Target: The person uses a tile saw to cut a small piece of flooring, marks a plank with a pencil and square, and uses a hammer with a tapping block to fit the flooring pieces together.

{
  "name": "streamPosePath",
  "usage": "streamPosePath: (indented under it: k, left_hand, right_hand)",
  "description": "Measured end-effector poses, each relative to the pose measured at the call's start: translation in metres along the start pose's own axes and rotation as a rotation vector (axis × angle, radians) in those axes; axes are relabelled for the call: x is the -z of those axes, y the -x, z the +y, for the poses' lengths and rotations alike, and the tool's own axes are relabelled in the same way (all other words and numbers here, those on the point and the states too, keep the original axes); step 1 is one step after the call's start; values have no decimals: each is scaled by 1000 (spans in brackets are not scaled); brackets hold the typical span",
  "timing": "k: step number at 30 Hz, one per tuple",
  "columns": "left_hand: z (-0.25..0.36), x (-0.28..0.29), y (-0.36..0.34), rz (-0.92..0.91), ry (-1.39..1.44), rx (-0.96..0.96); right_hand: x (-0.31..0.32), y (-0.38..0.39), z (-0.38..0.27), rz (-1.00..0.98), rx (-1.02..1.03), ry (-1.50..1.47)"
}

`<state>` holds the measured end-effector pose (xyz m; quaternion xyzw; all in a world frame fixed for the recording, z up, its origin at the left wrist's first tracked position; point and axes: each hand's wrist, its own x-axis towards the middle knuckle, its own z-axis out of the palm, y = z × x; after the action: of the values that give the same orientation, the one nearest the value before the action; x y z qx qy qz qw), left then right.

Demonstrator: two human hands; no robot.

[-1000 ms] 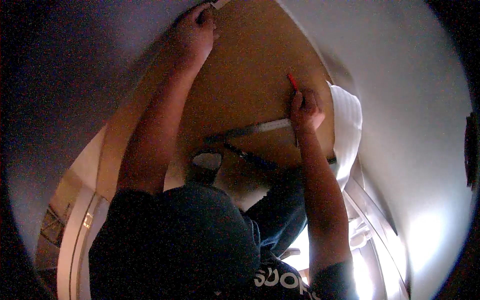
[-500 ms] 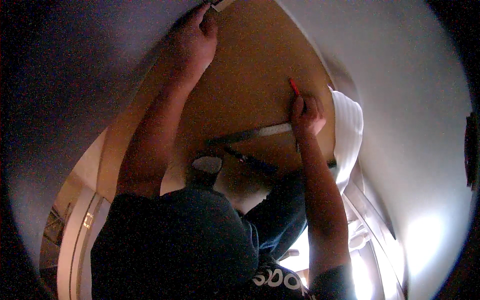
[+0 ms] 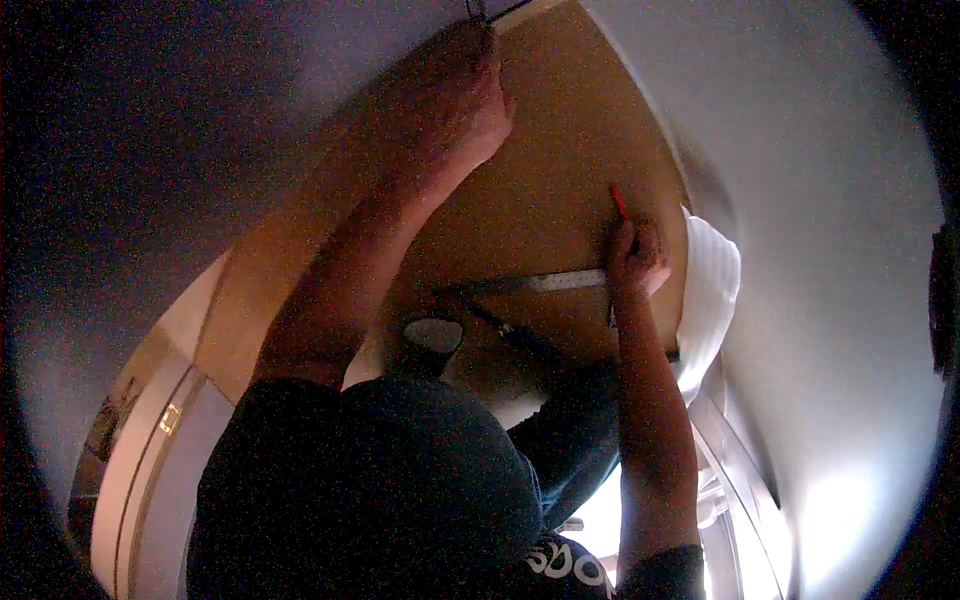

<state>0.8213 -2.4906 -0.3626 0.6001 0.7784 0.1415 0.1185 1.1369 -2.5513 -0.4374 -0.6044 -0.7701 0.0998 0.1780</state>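
My left hand [image 3: 465,120] reaches far forward to the foot of the wall, its index finger stretched toward a thin dark thing [image 3: 478,12] at the top edge. Its other fingers are dim and blurred, so its grip is unclear. Farther right, my right hand [image 3: 638,262] is closed around a slim red pencil [image 3: 619,203], whose red end points away from me. That hand hovers over or rests on the brown floor [image 3: 540,150]; I cannot tell which. A pale metal ruler [image 3: 568,282] lies crosswise just left of my right wrist.
A white roll or folded sheet [image 3: 710,280] stands by the right wall [image 3: 830,250]. A dark long tool [image 3: 510,335] lies near my knee, beside my foot [image 3: 433,333]. Walls close in on both sides. A door frame [image 3: 140,490] is at lower left; bright light enters lower right.
My left hand has moved right along the wall's foot, its index finger now stretched out. The view has shifted slightly; my right hand keeps hold of the red pencil.
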Motion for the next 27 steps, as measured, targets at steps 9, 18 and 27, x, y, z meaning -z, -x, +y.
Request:
streamPosePath:
  k: [9,18,27]
  left_hand:
    - [-29,-44,-9,-77,356,282]
    - [-42,-107,-29,62,1480,470]
    - [-27,-80,-29,-38,1352,736]
  right_hand:
    - [-1,-1,4,-9,48,10]
    - [-17,15,35,-56,-57,57]
    - [-12,1,17,91,67,-35]
